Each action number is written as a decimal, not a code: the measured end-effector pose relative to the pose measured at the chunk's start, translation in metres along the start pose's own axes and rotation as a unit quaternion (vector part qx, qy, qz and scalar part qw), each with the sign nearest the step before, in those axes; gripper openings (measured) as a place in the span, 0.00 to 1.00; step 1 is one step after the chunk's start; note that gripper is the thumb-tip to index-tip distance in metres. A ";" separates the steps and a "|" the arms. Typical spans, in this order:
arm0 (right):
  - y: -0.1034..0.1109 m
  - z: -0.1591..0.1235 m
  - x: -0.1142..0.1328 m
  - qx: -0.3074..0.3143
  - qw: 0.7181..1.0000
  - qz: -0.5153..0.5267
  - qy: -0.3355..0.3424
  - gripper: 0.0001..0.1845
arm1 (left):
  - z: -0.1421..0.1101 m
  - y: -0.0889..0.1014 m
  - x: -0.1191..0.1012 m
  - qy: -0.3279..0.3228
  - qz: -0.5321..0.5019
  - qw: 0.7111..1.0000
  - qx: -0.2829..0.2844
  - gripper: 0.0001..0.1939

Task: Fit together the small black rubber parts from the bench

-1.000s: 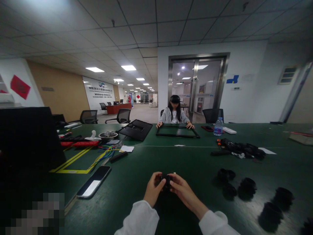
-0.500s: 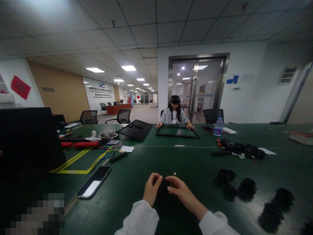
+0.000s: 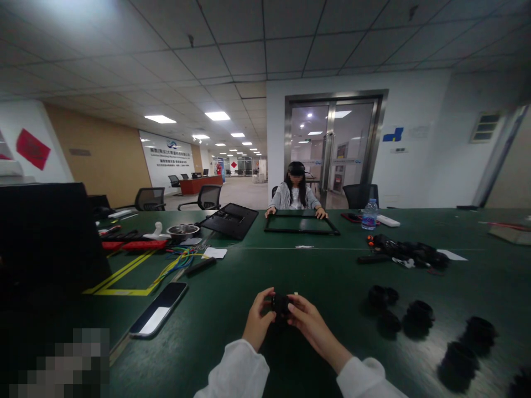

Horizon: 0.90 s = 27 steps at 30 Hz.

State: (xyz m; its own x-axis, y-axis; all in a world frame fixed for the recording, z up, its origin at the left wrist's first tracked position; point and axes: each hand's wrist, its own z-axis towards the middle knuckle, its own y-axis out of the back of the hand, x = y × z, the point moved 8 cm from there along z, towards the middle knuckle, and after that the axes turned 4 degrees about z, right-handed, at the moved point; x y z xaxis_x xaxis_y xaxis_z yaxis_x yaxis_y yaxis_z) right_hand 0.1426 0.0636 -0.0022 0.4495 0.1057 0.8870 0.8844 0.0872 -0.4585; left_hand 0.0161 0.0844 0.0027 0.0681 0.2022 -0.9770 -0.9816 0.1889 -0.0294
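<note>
Between my hands, just over the green table, is a small black cylindrical part (image 3: 280,304), its fine detail too dark to make out. My left hand (image 3: 258,318) grips its left side with thumb and fingers. On the other side, the fingers and thumb of my right hand (image 3: 306,320) close around it. To the right, several black ring-like cylindrical parts (image 3: 420,314) stand on the table, similar in colour to the held one. A small pale piece (image 3: 296,294) shows just behind my right fingers.
A phone (image 3: 160,310) lies at the left, near coloured wires (image 3: 178,265) and a metal bowl (image 3: 183,231). Across the green table (image 3: 232,354), a person holds a black frame (image 3: 302,231). A water bottle (image 3: 369,214) and a black cable bundle (image 3: 415,251) are at right.
The black part has come up into clearer view between my hands, and my fingers have shifted around it. My left fingertips are slightly higher. The view has moved very little.
</note>
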 end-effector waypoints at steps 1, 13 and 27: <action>0.001 0.001 -0.001 -0.001 1.000 0.004 0.000 0.18 | 0.000 -0.001 0.000 -0.003 0.008 1.000 0.001 0.24; 0.000 0.000 0.001 0.022 1.000 -0.010 0.007 0.18 | 0.000 0.006 0.006 0.015 0.051 0.998 -0.040 0.18; -0.009 -0.006 0.005 0.045 0.995 -0.090 -0.007 0.19 | 0.001 0.007 -0.002 -0.016 0.070 0.997 -0.042 0.16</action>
State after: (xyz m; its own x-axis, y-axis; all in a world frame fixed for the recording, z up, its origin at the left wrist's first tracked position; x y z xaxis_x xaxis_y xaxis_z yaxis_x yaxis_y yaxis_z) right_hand 0.1376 0.0572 0.0070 0.2834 0.0940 0.9544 0.9352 0.1932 -0.2968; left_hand 0.0094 0.0860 0.0044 -0.0662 0.2519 -0.9655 -0.9932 0.0761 0.0880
